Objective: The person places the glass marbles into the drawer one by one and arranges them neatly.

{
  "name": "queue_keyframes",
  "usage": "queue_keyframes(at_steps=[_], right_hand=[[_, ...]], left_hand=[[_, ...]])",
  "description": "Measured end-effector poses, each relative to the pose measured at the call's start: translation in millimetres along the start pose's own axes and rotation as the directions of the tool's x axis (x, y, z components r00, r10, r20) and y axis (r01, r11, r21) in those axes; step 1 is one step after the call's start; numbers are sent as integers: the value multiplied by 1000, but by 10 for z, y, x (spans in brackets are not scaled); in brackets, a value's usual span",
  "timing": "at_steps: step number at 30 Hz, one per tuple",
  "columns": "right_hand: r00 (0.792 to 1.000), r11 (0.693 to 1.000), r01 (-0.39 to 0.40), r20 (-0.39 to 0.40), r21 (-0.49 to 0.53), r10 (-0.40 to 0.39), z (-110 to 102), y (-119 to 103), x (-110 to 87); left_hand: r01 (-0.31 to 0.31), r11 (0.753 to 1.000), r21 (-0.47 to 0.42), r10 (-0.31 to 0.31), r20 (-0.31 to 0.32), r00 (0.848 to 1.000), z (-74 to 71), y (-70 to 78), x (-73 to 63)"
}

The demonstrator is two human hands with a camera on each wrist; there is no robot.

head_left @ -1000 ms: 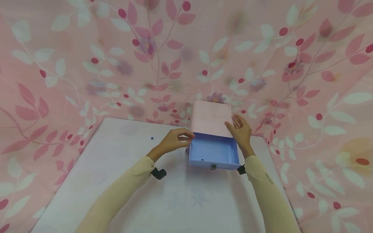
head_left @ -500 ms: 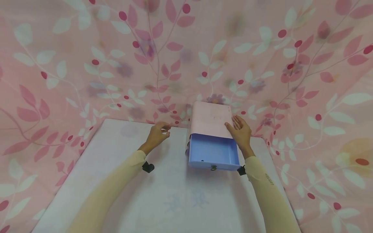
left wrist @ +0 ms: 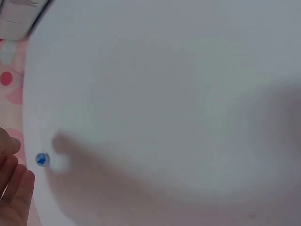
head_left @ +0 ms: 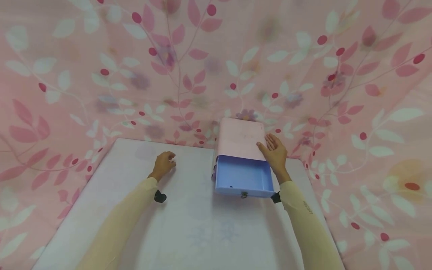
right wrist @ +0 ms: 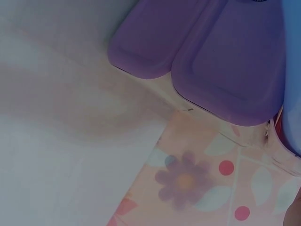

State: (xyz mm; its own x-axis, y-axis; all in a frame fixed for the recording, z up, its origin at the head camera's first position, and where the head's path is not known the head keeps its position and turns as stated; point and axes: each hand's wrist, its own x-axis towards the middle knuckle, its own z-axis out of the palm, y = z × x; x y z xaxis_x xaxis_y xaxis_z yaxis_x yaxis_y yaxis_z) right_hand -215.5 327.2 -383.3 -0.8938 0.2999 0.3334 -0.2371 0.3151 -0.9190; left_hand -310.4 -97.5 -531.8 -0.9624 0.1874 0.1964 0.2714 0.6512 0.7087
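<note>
My left hand point(head_left: 163, 165) hovers over the left part of the table, fingers loosely bent. In the left wrist view a small clear marble with blue inside point(left wrist: 42, 159) lies on the table, just apart from the fingertips point(left wrist: 23, 188). The head view does not show this marble. Farther right stands a pink drawer cabinet point(head_left: 241, 138), its blue top drawer point(head_left: 244, 172) pulled out. Inside, near the front left, is a tiny dark round thing point(head_left: 231, 186). My right hand point(head_left: 276, 152) rests against the cabinet's right top edge, its fingers extended.
Purple lower drawers point(right wrist: 230, 61) sit under the blue one in the right wrist view, pushed in. The blue drawer front carries a metal pull point(head_left: 244, 195). A white table point(head_left: 189, 210) meets a pink floral cloth point(head_left: 189, 75) at the back and sides.
My left hand has moved left from beside the drawer to over the table, near the marble. The right hand stays on the cabinet. The drawer is unchanged.
</note>
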Motion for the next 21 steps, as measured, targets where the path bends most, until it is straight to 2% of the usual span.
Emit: queue_keyframes(at_steps=[3,9,14,18,21], right_hand=[[1000,1000,-1,-2,-4,1,-3,-3,-3],[1000,1000,-19,15,23,19,-6,3,-17],[1000,998,-2,24,55,0,-5,34,13],[1000,999,1,2,46,-1,4,158,62],[1000,1000,1,-19,31,0,11,272,95]], left_hand=[[37,999,31,-39,49,998,32,-61,-19],[11,997,71,-14,53,998,49,-140,-19],[-6,994,110,-3,80,997,57,-173,46],[-36,978,206,6,142,990,80,-148,106],[-79,952,294,27,176,984,95,-102,121]])
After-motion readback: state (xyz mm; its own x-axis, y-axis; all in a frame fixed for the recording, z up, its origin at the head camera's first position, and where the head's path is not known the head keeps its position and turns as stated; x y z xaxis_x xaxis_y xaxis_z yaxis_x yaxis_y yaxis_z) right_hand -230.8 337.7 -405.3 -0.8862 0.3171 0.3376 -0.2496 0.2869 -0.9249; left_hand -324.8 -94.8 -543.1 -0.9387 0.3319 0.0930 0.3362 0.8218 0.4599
